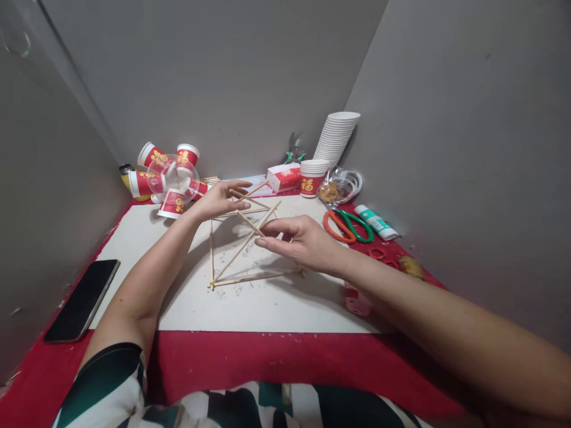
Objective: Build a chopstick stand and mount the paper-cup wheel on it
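Note:
A frame of thin wooden sticks (243,252) stands on a white board (276,303), its sticks joined at the corners into triangles. My left hand (220,199) reaches over from the left and holds the upper far sticks with fingers closed on them. My right hand (298,238) comes from the right, its thumb and fingers pinching near the top joint where the sticks cross. Small shavings lie scattered on the board under the frame.
A black phone (82,300) lies at the left on the red cloth (267,359). Red paper cups (172,175) and a stack of white cups (334,137) stand at the back. Scissors (350,226), a glue tube (377,222) and rubber bands (330,193) lie at right. Grey walls enclose the table.

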The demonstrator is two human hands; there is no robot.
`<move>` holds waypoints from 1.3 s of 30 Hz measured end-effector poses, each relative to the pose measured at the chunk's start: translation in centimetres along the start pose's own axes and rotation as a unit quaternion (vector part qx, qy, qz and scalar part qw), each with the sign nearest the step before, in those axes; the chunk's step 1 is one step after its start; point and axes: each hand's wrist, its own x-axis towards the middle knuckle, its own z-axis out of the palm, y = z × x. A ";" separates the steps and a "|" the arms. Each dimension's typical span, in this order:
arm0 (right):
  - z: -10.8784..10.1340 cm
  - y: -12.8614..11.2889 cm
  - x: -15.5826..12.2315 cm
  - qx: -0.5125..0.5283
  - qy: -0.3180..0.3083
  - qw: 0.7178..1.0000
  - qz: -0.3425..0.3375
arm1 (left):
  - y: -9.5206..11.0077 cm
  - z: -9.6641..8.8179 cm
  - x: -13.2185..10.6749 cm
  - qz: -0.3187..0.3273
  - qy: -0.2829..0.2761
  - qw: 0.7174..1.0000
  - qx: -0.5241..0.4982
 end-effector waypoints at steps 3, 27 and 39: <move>-0.1 0.4 -0.1 -0.010 0.002 1.000 -0.003 | 0.3 -0.1 -0.1 -0.013 0.006 1.000 -0.019; 0.2 -0.6 0.1 0.118 0.027 0.992 0.039 | -2.8 1.3 1.5 0.066 0.184 0.979 -0.051; -0.5 -0.1 0.2 0.065 -0.034 0.997 0.028 | -4.3 1.6 2.1 0.071 0.186 0.979 -0.050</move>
